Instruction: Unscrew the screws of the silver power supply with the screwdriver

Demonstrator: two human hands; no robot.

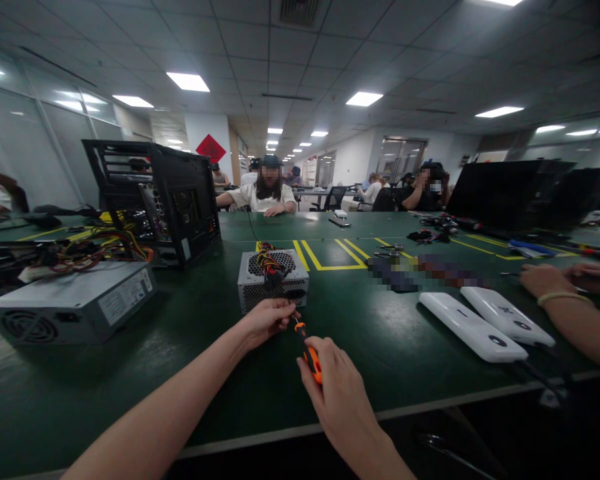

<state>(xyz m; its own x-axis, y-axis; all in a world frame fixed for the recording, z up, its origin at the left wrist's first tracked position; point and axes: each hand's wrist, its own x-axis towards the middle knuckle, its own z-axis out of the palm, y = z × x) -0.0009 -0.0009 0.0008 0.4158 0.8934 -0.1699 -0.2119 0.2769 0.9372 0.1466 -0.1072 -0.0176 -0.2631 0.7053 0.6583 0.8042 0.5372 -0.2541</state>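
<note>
My right hand (337, 380) is wrapped round the handle of an orange and black screwdriver (312, 360), its shaft angled up and away from me. Fingers pinched, my left hand (270, 319) meets the screwdriver's tip; whatever small thing it may hold is too small to make out. Just beyond both hands stands a grey computer power supply (250, 290) with a perforated face and a socket. A bundle of coloured cables (270, 263) lies over its top.
At left are another power supply (80, 303) and an open black computer case (195, 227). Two white power banks (473, 327) lie at right, near another person's hands (555, 283). Across the green table (190, 373) sits a person (260, 197).
</note>
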